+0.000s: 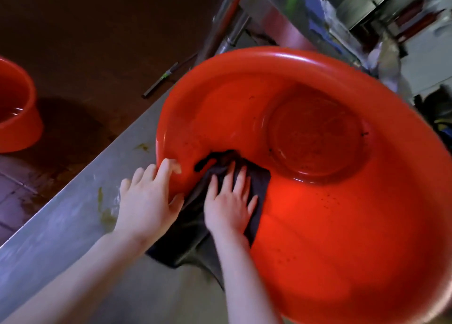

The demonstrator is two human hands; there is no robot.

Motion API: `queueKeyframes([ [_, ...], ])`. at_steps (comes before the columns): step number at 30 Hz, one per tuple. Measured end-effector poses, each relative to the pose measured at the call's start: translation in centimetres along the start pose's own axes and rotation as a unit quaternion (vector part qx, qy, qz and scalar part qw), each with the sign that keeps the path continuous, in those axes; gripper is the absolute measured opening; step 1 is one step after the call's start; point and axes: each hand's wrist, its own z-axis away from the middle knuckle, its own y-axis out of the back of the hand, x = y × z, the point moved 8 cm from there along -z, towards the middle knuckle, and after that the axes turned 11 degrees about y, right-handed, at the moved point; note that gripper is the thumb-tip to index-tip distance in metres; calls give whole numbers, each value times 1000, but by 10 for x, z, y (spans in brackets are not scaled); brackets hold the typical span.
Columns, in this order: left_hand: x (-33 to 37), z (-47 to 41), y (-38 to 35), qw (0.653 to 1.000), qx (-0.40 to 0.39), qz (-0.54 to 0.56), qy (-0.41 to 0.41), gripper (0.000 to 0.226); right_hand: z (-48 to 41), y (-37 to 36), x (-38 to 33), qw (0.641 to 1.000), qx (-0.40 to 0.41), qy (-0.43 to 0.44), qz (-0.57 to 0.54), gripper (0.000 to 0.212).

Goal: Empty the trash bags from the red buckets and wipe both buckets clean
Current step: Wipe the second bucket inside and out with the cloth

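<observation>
A large red bucket (318, 213) lies tipped on a steel table (61, 226), its mouth facing me. Dark specks dot its inner wall and bottom. My left hand (149, 199) grips the near left part of the rim, thumb inside and fingers outside. My right hand (230, 201) presses flat, fingers spread, on a dark grey cloth (259, 184) against the inner wall just inside the rim. The cloth hangs out over the rim onto the table. A second red bucket (17, 118) stands upright on the floor at far left, with some liquid in its bottom.
The dark brown floor (97, 30) around the second bucket looks wet. A dark rod (168, 75) lies past the table's far edge. Steel legs (232, 25) and shelving with cluttered items stand at the top right. Yellowish smears mark the table near my left hand.
</observation>
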Motion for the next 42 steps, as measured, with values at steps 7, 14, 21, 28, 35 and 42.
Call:
queueKeyframes([
  [7,-2,3,-2,1000,9,26,-11,48,-77,15,49,996,-21,-63,-55,59],
  [14,-4,4,-3,1000,10,16,-8,54,36,1,-27,997,27,70,-8,65],
  [21,-1,3,1,1000,-19,13,-10,50,-50,6,31,997,-6,-58,-49,60],
  [28,31,-5,71,980,127,-74,-135,66,-84,-1,59,995,-16,-72,-70,58],
  [35,70,-34,119,950,145,-4,-277,32,-85,-1,66,996,-49,-56,-44,60],
  [42,44,-33,87,970,80,83,-214,34,-70,19,98,996,-29,-61,61,59],
])
